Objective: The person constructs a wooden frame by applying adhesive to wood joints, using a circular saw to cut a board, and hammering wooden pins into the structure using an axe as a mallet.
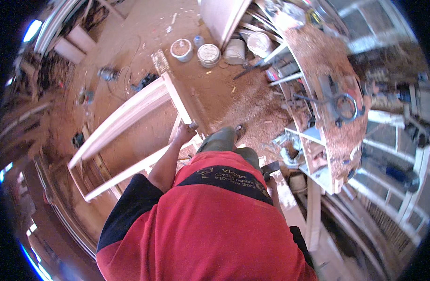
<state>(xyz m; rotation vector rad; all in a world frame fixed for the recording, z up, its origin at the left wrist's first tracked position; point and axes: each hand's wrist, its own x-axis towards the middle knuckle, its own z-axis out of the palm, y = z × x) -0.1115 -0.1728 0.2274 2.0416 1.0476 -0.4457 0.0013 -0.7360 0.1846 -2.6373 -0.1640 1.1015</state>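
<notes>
My left hand [184, 134] is closed around a short tool with a dark, rounded end [193, 126], whose kind I cannot make out. It is beside the long rail of a pale wooden frame [123, 173], which has a curved upper member and lies to my left. My right hand [269, 181], mostly hidden by my red shirt, is low at my right side. From it juts a dark, block-shaped tool head [271, 167]; the handle is hidden. A pale board [290, 201] lies just beyond this hand.
A workbench [313, 61] strewn with shavings and tools curves along the right. Several buckets [209, 55] stand ahead, by a leaning panel [222, 18]. A power tool [108, 73] and cords lie on the brown floor. Boards [341, 225] are stacked at the lower right.
</notes>
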